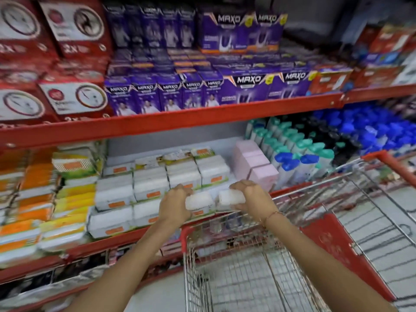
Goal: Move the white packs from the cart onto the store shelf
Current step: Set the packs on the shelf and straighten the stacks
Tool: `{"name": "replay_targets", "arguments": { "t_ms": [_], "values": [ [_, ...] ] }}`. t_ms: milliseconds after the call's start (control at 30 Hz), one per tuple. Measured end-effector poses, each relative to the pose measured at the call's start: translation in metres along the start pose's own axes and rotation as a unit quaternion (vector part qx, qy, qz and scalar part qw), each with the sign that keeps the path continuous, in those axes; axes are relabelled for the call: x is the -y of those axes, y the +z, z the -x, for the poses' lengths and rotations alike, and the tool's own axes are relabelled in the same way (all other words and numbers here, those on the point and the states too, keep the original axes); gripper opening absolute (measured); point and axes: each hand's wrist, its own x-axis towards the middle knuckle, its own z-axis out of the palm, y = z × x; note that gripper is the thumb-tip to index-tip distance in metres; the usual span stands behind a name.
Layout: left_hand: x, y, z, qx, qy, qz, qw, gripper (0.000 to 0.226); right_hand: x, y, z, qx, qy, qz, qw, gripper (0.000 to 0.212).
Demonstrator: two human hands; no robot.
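Note:
My left hand (174, 204) grips a white pack (199, 202) and my right hand (249, 197) grips a second white pack (231, 197). Both packs hang side by side above the cart's front rim, right at the front edge of the middle shelf (108, 243). On that shelf lie stacked rows of similar white packs (148, 184) with orange labels. The wire cart (247, 278) with its red trim stands below my arms, and its basket looks bare in the visible part.
Orange and yellow packs (33, 199) fill the shelf's left. Pink boxes (256, 167) and blue- and teal-capped bottles (304, 152) stand to the right. Purple Maxo boxes (202, 91) and red boxes (45, 64) sit on the upper shelf. The image is motion-blurred.

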Motion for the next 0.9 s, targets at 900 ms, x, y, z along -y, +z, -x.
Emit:
{"name": "replay_targets", "arguments": {
  "t_ms": [900],
  "values": [
    [0.024, 0.015, -0.012, -0.054, -0.034, 0.090, 0.994, 0.051, 0.036, 0.033, -0.056, 0.010, 0.080, -0.057, 0.995, 0.042]
  ]
}}
